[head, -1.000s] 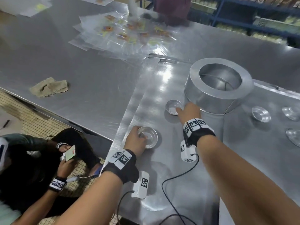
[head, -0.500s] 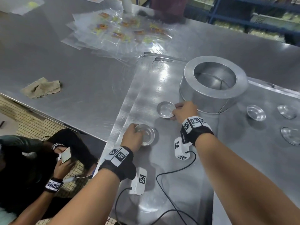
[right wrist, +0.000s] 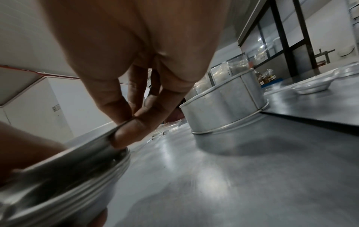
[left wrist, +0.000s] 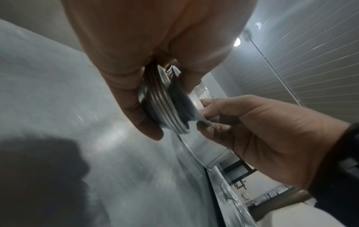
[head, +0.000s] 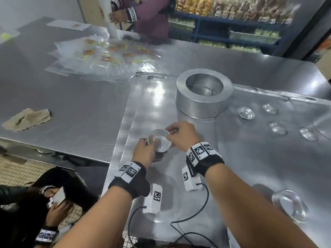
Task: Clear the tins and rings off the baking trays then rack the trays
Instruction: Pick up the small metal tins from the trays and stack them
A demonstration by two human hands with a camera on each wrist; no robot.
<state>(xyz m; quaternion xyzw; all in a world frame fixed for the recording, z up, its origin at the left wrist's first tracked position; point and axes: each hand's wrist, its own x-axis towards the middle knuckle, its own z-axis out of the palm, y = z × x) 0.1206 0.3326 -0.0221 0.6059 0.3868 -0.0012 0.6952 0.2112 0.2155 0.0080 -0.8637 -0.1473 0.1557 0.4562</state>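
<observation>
My left hand (head: 146, 148) grips a short stack of small round tins (head: 162, 145) lifted above the near-left part of the baking tray (head: 143, 108). In the left wrist view the stack of tins (left wrist: 165, 110) shows several nested rims. My right hand (head: 176, 134) pinches the rim of one more small tin (head: 158, 136) and holds it tilted on top of the stack. The right wrist view shows that pinched tin (right wrist: 93, 144) between thumb and finger. A large metal ring (head: 204, 93) stands on the tray just beyond my hands. Several small tins (head: 245, 113) lie on the tray to the right.
A second tray (head: 268, 158) overlaps on the right, with a shallow tin (head: 289, 205) near its front. Clear packets (head: 107, 56) are spread at the back left, where another person works. A cloth (head: 26, 119) lies on the steel table. A seated person (head: 44, 203) is at the lower left.
Each hand lifted its small tin off the tray. The two hands came together, and the right hand's tin now sits on the left hand's stack.
</observation>
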